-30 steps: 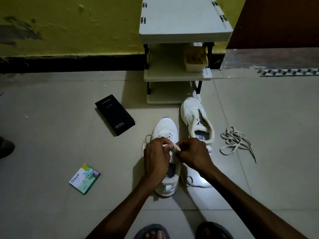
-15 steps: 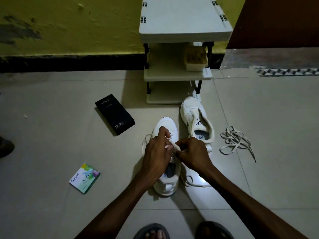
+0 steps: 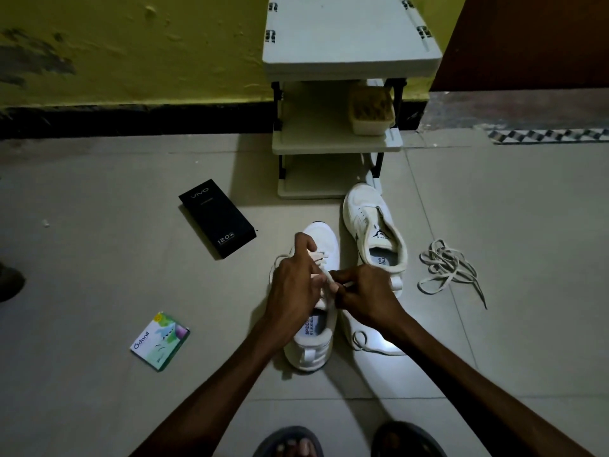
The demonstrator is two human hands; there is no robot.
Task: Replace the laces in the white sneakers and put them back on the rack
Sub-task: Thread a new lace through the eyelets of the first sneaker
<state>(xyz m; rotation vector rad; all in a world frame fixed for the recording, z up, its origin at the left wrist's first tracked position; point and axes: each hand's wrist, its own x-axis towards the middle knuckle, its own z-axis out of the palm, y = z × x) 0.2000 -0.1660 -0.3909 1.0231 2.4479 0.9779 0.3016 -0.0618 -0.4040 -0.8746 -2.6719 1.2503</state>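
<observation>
Both hands work over the nearer white sneaker (image 3: 324, 237), which stands on the floor (image 3: 99, 258) with its toe toward the rack. Left hand (image 3: 293, 285) is curled over the eyelet rows, its fingers closed on the white lace (image 3: 319, 257), the forefinger raised above the rest. Right hand (image 3: 365, 298) meets it from the other side and pinches the same lace between thumb and fingertips, narrow and tight. One loop of that lace bulges out past the sneaker's left side, and a loose end curls on the floor to the right of its heel.

Just beside it to the right, and slightly farther off, lies the second sneaker (image 3: 372, 222), unlaced, its toe almost at the foot of the rack (image 3: 336, 143). The rack stands against the wall at the floor's far edge, and its middle shelf carries a small tub (image 3: 370, 113). A tangle of loose laces (image 3: 445, 272) lies on the floor right of the second sneaker.

Left of the sneakers lies a black box (image 3: 216, 219), and nearer, well apart from it, a green packet (image 3: 160, 341). Two sandalled feet (image 3: 290, 443) show at the floor's near edge.
</observation>
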